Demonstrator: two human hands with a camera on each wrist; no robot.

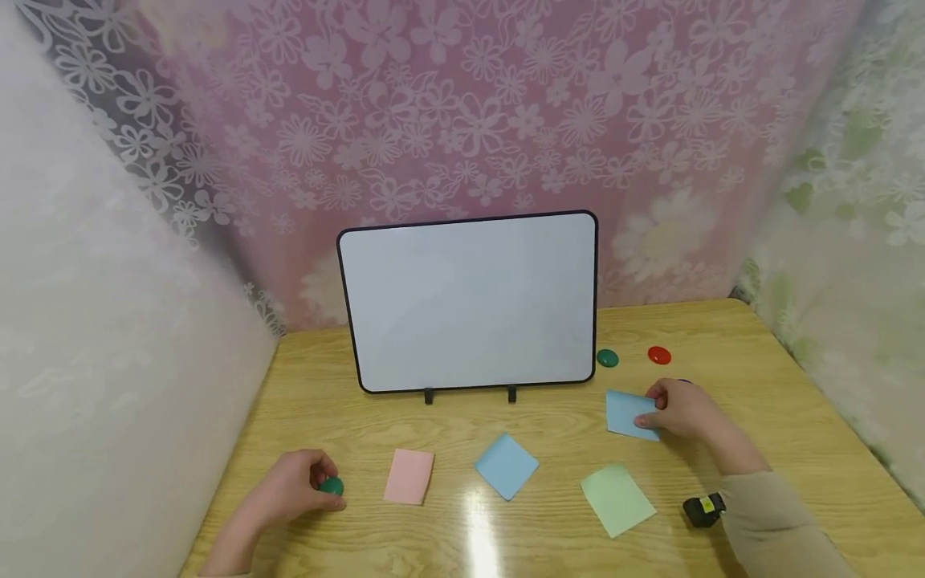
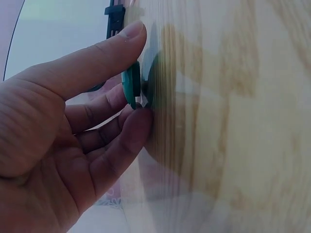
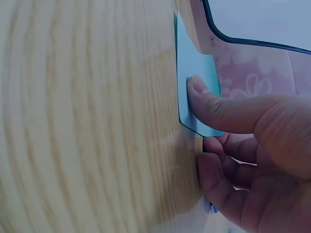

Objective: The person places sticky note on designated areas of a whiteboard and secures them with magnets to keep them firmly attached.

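At the table's left front, my left hand (image 1: pixel 292 486) pinches a round green magnet (image 1: pixel 332 486) between thumb and fingertips. The left wrist view shows that magnet (image 2: pixel 130 86) tilted on edge, just at the wood surface. On the right, my right hand (image 1: pixel 686 409) holds a blue sticky note (image 1: pixel 625 415) by its right edge. Its thumb (image 3: pixel 204 99) lies on the note's face in the right wrist view, with the other fingers curled beyond the edge. A dark blue piece (image 1: pixel 685 380) shows behind the right hand, mostly hidden.
A white board (image 1: pixel 470 305) with a black frame stands upright on small feet at the back. Pink (image 1: pixel 409 477), blue (image 1: pixel 507 466) and green (image 1: pixel 617 499) sticky notes lie across the front. Another green magnet (image 1: pixel 608 358) and a red magnet (image 1: pixel 659 355) lie right of the board.
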